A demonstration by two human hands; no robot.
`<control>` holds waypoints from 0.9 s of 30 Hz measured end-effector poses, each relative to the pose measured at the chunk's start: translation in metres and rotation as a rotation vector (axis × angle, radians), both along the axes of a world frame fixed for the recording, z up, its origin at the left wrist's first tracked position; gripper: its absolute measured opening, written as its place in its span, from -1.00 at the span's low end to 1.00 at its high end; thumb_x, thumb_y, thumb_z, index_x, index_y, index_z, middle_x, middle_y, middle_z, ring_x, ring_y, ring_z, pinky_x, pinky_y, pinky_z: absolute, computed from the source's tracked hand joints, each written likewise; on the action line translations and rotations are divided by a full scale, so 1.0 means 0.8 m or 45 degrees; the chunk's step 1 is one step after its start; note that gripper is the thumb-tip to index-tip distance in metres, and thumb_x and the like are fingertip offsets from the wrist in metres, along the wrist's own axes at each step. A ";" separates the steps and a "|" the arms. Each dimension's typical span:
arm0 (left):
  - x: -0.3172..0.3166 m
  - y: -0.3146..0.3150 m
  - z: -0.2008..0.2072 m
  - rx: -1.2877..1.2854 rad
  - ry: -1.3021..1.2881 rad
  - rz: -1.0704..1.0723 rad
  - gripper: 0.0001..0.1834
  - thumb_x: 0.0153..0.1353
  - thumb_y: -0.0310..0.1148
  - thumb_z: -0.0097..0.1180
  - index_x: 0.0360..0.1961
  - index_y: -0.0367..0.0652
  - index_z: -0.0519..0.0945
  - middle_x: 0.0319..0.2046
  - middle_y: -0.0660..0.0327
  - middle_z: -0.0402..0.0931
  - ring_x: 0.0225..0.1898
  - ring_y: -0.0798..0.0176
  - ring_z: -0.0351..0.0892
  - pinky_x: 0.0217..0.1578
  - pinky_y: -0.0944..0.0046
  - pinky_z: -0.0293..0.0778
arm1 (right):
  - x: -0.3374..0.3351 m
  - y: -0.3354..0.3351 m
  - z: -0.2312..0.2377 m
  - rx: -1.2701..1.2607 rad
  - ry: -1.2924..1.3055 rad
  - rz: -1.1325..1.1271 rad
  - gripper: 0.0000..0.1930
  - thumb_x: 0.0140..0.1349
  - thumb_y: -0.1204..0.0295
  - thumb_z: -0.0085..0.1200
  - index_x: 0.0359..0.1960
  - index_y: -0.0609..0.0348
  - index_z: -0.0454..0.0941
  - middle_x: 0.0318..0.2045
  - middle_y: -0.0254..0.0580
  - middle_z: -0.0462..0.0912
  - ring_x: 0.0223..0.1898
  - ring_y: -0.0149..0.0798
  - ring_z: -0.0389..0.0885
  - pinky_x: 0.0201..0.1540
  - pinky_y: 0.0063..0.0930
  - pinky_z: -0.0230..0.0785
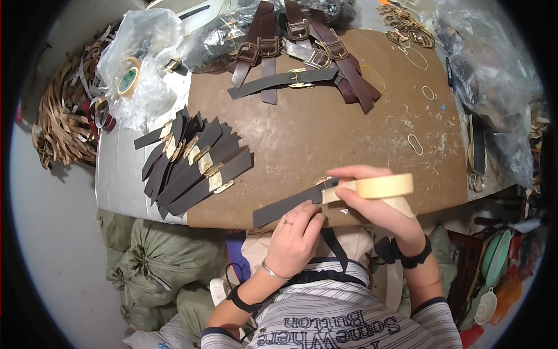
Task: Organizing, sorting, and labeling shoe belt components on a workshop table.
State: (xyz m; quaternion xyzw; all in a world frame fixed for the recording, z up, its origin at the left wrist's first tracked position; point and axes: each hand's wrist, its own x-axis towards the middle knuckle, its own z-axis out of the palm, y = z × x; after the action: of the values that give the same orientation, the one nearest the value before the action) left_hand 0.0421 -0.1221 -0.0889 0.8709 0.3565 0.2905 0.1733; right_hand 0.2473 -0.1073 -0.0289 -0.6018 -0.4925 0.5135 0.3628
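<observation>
A black strap piece [282,205] with a gold-toned buckle [325,181] lies slantwise near the table's front edge. My left hand [295,235] grips its lower edge with bent fingers; the thumb is partly hidden. At the buckle end, my right hand [375,200] holds a roll of cream masking tape [395,185] between thumb and fingers. A short strip of tape [331,194] reaches from the roll onto the strap beside the buckle. To the left, a fanned pile of black strap pieces [200,166] has gold buckles and pale tape wrapped around their middles.
Brown straps with buckles [267,46] lie at the back, with one black buckled strap [273,84] in front. Rubber bands [415,144] are scattered at the right. Clear plastic bags [142,64] and another tape roll [128,80] stand far left. Green sacks [165,256] sit below the table.
</observation>
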 end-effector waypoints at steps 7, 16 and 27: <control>0.012 0.002 0.001 0.035 0.105 0.024 -0.52 0.09 -0.40 0.28 0.09 -0.19 0.57 0.13 0.18 0.51 -0.01 0.14 0.53 -0.03 0.16 0.41 | -0.006 0.009 -0.023 -0.017 -0.075 0.072 -0.70 0.22 0.41 0.12 -0.02 0.22 0.61 -0.24 -0.15 0.69 -0.21 -0.32 0.62 -0.10 -0.44 0.46; 0.022 -0.002 -0.015 0.133 0.362 0.178 -0.46 0.16 -0.25 0.24 0.20 -0.04 0.55 0.20 0.36 0.49 -0.07 0.32 0.43 -0.02 0.27 0.22 | 0.014 0.016 -0.024 0.405 -0.668 0.133 -0.84 0.08 0.40 0.23 -0.41 0.19 0.52 -0.41 -0.19 0.51 -0.28 -0.12 0.48 -0.12 -0.32 0.26; 0.069 0.050 -0.009 -0.311 -0.070 0.492 -0.84 0.11 -0.38 0.29 -0.39 -0.08 0.51 -0.37 0.25 0.47 -0.29 0.10 0.42 -0.24 0.15 0.23 | 0.007 0.016 -0.046 0.575 -0.848 0.182 -0.91 0.07 0.45 0.18 -0.43 0.09 0.51 -0.38 -0.25 0.52 -0.27 -0.10 0.46 -0.13 -0.23 0.23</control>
State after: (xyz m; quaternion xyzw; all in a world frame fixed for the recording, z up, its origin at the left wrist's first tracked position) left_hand 0.0971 -0.0825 -0.0960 0.7508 0.5442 0.2968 0.2282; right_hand 0.2528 -0.0944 -0.0658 -0.6046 -0.7240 0.1933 0.2700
